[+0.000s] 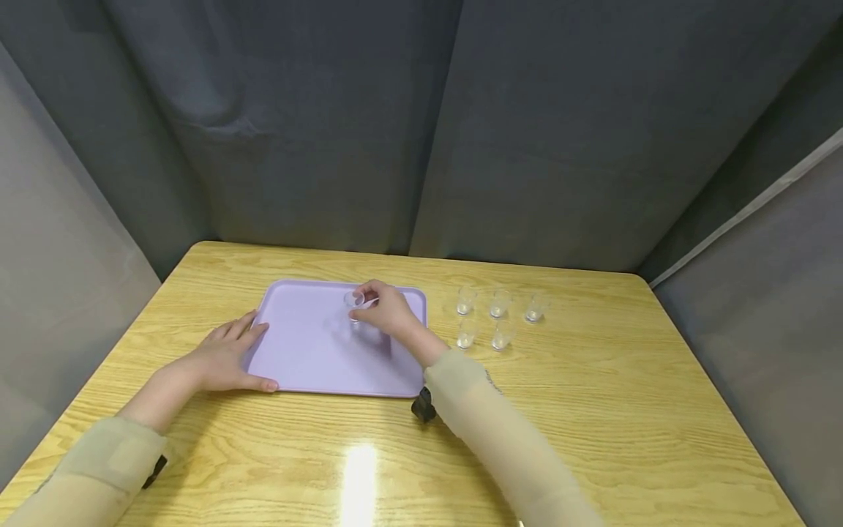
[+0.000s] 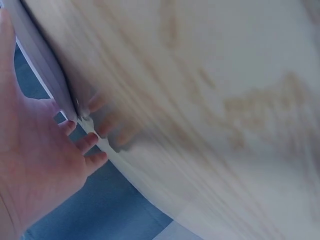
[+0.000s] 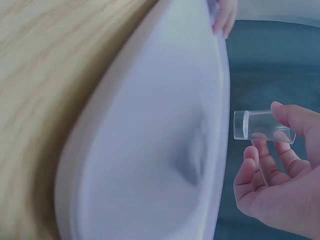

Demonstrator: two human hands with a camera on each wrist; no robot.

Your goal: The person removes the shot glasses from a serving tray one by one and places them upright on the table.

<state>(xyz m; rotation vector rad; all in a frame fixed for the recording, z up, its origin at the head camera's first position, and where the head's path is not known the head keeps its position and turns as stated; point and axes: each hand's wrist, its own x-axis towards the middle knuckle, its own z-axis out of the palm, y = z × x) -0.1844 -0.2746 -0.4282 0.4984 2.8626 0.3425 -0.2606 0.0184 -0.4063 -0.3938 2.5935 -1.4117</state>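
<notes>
Right hand (image 1: 388, 313) was over the far half of the flat lavender plastic tray (image 1: 309, 359), thumb and fingertips pinched on a small clear glass cup (image 1: 353, 301). Right wrist view showed the cup (image 3: 260, 125) gripped by its rim end, thumb on one side and fingers (image 3: 260, 160) curled under, base pointing away from the palm. Cup looked just above or barely touching the tray surface; couldn't tell which from the head view.

Left hand (image 1: 227, 355) lay flat at the tray's near-left corner, fingers straight and slightly spread on the rim, thumb along the front edge. Left wrist view confirmed fingertips (image 2: 87, 142) on the tray's edge (image 2: 47, 65), nothing gripped.

Five more small clear glass cups (image 1: 498, 316) stood upright on the light wood-grain table (image 1: 593, 410), right of the tray and clear of it: three in the back row, two in front.

Handling judgement: the cup was likely light, rigid, smooth-walled, so slippery under a pinch and fragile if dropped or knocked. Best hold looked like a sidewall pinch near the rim, thumb opposed to two fingers, moderate force. Small base means it tips easily, so it should be set down square. Tray looked light and prone to sliding on the table.
</notes>
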